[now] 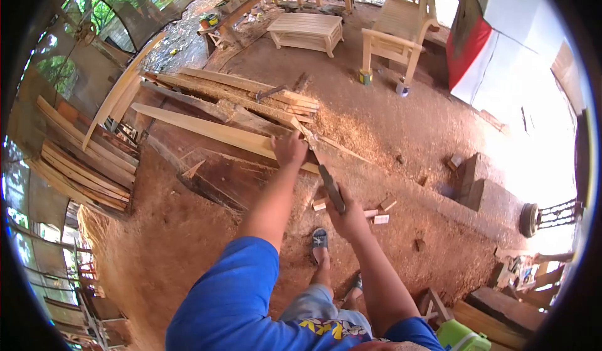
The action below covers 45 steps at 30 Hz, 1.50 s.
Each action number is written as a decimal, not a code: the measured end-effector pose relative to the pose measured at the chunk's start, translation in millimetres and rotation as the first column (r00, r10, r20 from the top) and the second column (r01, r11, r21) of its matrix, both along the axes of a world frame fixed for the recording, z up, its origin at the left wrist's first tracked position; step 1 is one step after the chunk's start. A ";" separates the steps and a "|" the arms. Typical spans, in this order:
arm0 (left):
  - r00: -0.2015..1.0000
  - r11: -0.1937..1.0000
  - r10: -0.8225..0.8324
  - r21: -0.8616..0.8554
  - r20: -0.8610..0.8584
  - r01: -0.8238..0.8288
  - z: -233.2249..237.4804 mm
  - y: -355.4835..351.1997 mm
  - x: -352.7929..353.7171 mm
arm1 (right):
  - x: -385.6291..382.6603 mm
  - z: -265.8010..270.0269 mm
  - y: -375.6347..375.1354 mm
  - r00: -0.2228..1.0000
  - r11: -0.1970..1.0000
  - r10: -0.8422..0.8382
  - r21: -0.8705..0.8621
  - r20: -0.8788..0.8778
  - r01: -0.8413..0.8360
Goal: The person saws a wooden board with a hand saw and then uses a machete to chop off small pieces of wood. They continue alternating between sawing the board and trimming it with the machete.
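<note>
My right hand [348, 218] is wrapped round the dark handle of a handsaw [332, 189]. Its narrow blade points away from me and meets a long pale wooden plank [216, 130] near the plank's right end. My left hand [290, 149] grips the plank just left of the blade, fingers bent over its edge. From there the plank runs off to the upper left over a dark wooden slab [219, 178]. How deep the blade sits in the wood is hard to make out.
Stacked boards [251, 94] and wood shavings [345, 128] lie beyond the plank. Small offcuts [380, 219] are on the dirt floor near my feet. Farther back are a slatted table [306, 30] and a wooden bench [401, 22]. More boards [84, 175] lean at left.
</note>
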State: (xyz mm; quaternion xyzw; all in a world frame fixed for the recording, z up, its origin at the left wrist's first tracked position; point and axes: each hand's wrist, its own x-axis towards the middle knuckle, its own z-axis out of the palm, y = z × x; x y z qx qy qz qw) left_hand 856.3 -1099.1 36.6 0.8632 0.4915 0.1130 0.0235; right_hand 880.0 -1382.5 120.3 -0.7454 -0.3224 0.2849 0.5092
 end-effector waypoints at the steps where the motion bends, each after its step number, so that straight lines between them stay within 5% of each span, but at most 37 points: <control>1: 1.000 0.997 -0.019 0.077 0.011 0.018 -7.0 1.3 1.2 | -6.1 -6.9 -25.2 1.000 1.000 0.003 0.009 0.000 -0.003; 5: 0.989 0.981 0.048 -0.181 -0.141 -0.074 32.5 -13.6 10.4 | -40.9 21.0 -168.4 0.991 0.992 0.005 -0.126 -0.137 -0.023; 9: 0.998 0.995 0.008 -0.096 -0.064 -0.014 16.1 -9.7 6.8 | -71.4 63.3 -273.5 0.982 0.985 0.003 -0.169 -0.191 -0.036; 13: 0.971 0.967 0.008 -0.244 -0.240 -0.069 35.8 -10.0 13.7 | -54.8 36.4 -240.4 0.987 0.991 0.067 -0.103 -0.144 -0.082; 15: 0.988 0.984 0.008 -0.176 -0.155 -0.035 27.9 -10.1 6.3 | -28.5 10.4 -153.8 0.963 0.984 0.003 -0.171 -0.269 -0.050; 17: 0.999 0.998 -0.024 -0.065 -0.021 0.023 13.9 -7.5 4.5 | -0.2 -24.7 -50.3 0.997 1.000 0.005 -0.011 -0.082 -0.006; 19: 0.995 0.994 -0.048 -0.103 -0.082 0.039 29.9 -4.3 4.3 | 7.7 -13.4 4.7 0.998 0.998 0.010 -0.057 -0.056 -0.013; 20: 0.991 0.988 -0.073 -0.147 -0.113 0.056 31.3 -8.5 3.1 | 4.3 0.0 11.5 1.000 0.991 -0.013 -0.136 -0.008 0.012; 21: 0.996 0.949 0.093 -0.304 0.011 -0.085 7.9 2.7 4.9 | 5.0 5.5 16.2 0.999 0.981 0.026 -0.192 -0.042 -0.034; 23: 1.000 0.974 -0.001 -0.228 0.016 0.005 -51.2 26.9 -4.5 | 1.7 -9.0 18.5 0.999 0.931 0.037 -0.362 -0.019 -0.041; 24: 0.997 0.954 0.040 -0.299 0.068 -0.018 -25.1 16.4 0.0 | 0.8 -25.2 17.7 0.997 0.950 0.054 -0.304 -0.049 -0.066; 26: 0.988 0.981 -0.136 -0.131 0.067 0.144 -33.5 26.5 0.8 | 5.9 -0.3 24.3 0.996 0.904 0.057 -0.420 -0.074 -0.083; 27: 0.993 0.979 -0.115 -0.170 0.015 0.116 -55.1 50.7 -1.9 | 10.5 10.9 25.5 0.989 0.949 0.074 -0.295 -0.132 -0.110; 28: 0.983 0.992 -0.124 0.012 -0.134 0.127 -50.6 51.3 -4.1 | 5.6 2.4 24.7 0.995 0.970 0.026 -0.237 -0.092 -0.047; 29: 0.990 0.995 -0.097 0.009 -0.103 0.098 -46.1 48.4 -7.3 | 13.3 29.4 14.8 0.989 0.963 0.051 -0.257 -0.135 -0.085; 30: 0.961 0.999 -0.039 -0.016 -0.273 0.036 -2.5 21.0 0.8 | 9.2 12.7 10.9 0.992 0.984 0.035 -0.171 -0.121 -0.056; 32: 0.967 0.999 -0.031 -0.013 -0.252 0.029 -11.5 22.1 -0.8 | 3.6 -18.5 -3.0 0.997 0.998 -0.005 -0.068 -0.082 -0.001; 40: 0.969 0.993 -0.083 -0.101 -0.231 0.061 11.1 4.3 2.2 | -38.1 71.2 -218.6 0.966 0.973 0.034 -0.214 -0.257 -0.091; 43: 0.968 0.987 -0.113 -0.135 -0.225 0.084 -33.4 42.0 -3.4 | -62.5 98.4 -269.0 0.977 0.967 -0.024 -0.251 -0.214 -0.032; 44: 0.984 0.970 -0.097 -0.237 -0.147 0.060 -84.1 77.8 -5.2 | -60.6 99.8 -257.7 0.976 0.972 -0.034 -0.234 -0.214 -0.018; 45: 0.971 0.984 -0.114 -0.160 -0.211 0.081 -77.8 74.5 -4.3 | -51.7 101.3 -239.6 0.976 0.978 -0.030 -0.209 -0.216 -0.016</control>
